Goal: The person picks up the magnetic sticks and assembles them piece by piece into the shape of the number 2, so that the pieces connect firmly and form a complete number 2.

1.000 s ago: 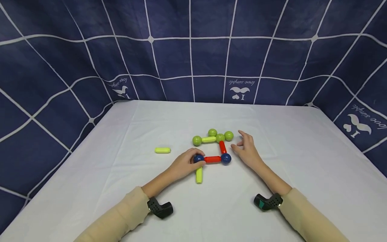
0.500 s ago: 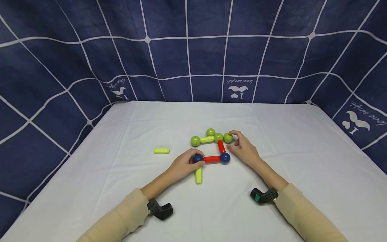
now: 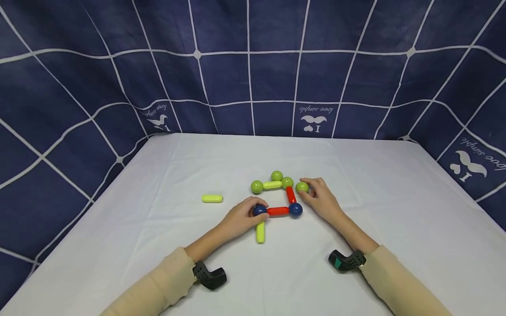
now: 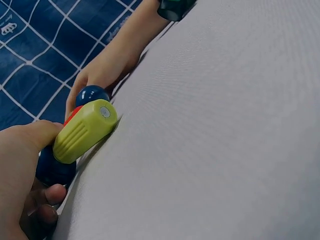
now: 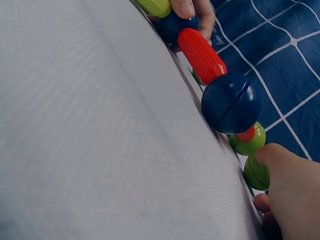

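Note:
My left hand [image 3: 240,216] holds a blue ball [image 3: 259,211] between thumb and fingers. A yellow-green rod [image 4: 85,132] with a round metal end runs from this ball toward me. To its right a red rod [image 3: 278,211] leads to a second blue ball [image 5: 231,103]. From there another red rod [image 3: 290,195] reaches a green ball [image 3: 287,182], which a yellow-green rod [image 3: 272,185] links to a green ball [image 3: 257,187] on the left. My right hand [image 3: 323,201] pinches a separate green ball [image 3: 302,187], slightly right of the chain.
One more green ball [image 3: 276,175] lies just behind the chain, near its back rod. A loose yellow-green rod [image 3: 212,199] is on the white cloth [image 3: 166,219] to the left. Dark blue checked fabric [image 3: 272,74] hangs around the table's back and sides.
My right hand has moved left to the rightmost green ball, taken hold of it and drawn it a little right and toward me. The left hand keeps its grip on the blue ball.

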A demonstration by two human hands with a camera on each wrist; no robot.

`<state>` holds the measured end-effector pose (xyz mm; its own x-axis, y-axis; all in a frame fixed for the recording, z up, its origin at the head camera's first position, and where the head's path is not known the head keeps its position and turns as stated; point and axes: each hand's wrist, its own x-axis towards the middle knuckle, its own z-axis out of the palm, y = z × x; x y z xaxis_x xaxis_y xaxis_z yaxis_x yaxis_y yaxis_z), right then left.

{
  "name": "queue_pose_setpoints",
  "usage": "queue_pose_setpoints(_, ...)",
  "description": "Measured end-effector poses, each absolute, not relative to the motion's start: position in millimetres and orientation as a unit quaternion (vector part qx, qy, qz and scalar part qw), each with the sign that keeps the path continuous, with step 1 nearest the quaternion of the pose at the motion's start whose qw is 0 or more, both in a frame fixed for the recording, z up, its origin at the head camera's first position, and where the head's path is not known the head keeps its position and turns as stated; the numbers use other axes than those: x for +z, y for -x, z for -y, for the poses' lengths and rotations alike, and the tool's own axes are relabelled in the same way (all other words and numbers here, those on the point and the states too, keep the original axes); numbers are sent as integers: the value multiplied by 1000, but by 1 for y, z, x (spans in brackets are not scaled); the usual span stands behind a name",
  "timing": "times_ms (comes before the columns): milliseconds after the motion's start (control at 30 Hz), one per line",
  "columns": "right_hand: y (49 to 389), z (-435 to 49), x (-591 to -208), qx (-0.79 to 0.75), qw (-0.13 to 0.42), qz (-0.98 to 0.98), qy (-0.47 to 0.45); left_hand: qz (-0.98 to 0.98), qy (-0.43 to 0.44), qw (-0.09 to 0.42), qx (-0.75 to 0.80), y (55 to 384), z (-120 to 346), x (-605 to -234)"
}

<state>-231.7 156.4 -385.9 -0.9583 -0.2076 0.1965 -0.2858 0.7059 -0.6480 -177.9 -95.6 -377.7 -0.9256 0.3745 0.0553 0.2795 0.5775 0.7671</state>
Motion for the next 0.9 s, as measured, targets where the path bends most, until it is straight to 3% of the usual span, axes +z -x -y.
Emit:
queue_pose_setpoints(367, 226, -157, -385, 424, 57, 900, -90, -875, -183, 62, 445, 179, 96, -381)
queue_pose_setpoints(533, 211, -148, -381, 473, 122, 866, -105, -870, -181, 54, 455, 179, 97, -382)
queue_pose_setpoints(667, 188, -130, -376, 489, 161, 837, -185, -867, -166, 45, 468, 181, 99, -382)
queue_pose_setpoints(767, 167, -118, -379, 487, 119, 823, -269, -864, -155, 52, 476, 182, 100, -383)
queue_pose_setpoints(900, 147, -111, -384, 453, -24, 817, -356, -848, -142, 75, 505, 183, 99, -384)
